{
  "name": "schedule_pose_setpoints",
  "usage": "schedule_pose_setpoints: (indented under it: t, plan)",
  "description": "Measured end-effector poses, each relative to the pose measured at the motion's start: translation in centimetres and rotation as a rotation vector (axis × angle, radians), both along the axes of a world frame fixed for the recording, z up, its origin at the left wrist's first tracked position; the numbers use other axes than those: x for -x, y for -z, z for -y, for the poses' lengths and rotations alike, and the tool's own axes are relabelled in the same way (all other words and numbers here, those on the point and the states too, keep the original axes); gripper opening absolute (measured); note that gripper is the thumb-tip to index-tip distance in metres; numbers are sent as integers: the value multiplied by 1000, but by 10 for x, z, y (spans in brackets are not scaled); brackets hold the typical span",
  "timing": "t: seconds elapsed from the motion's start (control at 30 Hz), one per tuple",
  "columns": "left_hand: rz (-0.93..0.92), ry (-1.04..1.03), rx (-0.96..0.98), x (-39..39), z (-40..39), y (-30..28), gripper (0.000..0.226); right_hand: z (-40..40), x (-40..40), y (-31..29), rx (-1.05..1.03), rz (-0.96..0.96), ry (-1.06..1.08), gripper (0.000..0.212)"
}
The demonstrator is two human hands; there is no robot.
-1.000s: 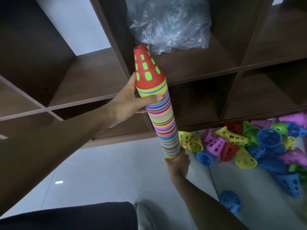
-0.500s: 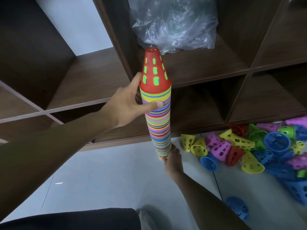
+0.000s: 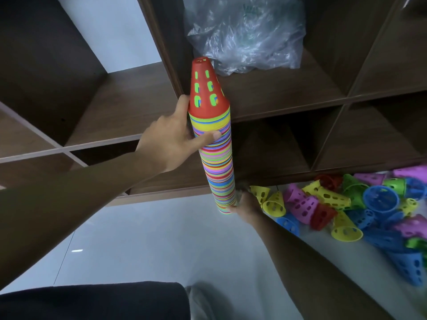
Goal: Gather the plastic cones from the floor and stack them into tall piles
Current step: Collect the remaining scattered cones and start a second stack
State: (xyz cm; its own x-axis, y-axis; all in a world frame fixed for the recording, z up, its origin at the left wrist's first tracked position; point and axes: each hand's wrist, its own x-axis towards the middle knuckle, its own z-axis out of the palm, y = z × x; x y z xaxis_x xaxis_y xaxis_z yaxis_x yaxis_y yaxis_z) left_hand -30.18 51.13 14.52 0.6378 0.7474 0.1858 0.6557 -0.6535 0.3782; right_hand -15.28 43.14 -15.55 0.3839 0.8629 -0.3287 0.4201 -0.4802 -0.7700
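Since a second ago, the stack (image 3: pixel 217 158) has swung from a lean to nearly upright, and my view has drifted right along the shelves. Nearest me, at six o'clock, a dark trouser leg (image 3: pixel 92 301) fills the bottom edge. My right hand (image 3: pixel 246 205) sits at the foot of the stack, at about five o'clock from centre, fingers tucked behind the lowest rims; I cannot tell whether they curl or lie flat. My left hand (image 3: pixel 171 139) grips the stack high up at nine o'clock, thumb pressed across the front, fingers wrapped behind, just under the red cone (image 3: pixel 205 88) on top. Loose cones (image 3: pixel 346 209) lie heaped on the floor (image 3: pixel 138 239) at three to four o'clock, beside the stack's foot. Farther off stands the shelf unit (image 3: pixel 288 107), with a clear plastic bag (image 3: pixel 245 35) at twelve o'clock. To do this well, I judge I should lower the stack squarely and keep both hands on until the base rests flat.
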Motion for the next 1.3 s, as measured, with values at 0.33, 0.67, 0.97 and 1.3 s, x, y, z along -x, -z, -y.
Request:
schedule_pose_setpoints:
  t: [0.33,0.67,0.97,1.3]
  plan:
    - [-45,-124,-168,15,24,-20,67,44,-15,-57,-135,39,-49,81]
    - [-197,186,-209,6,73,-7,39,130,-76,-99,-114,199,65,42]
    - [-407,467,14,-26,142,41,30,203,-123,-88,60,370,174,50]
    - [-529,504,125,-73,165,109,51,208,-155,-99,170,224,329,116]
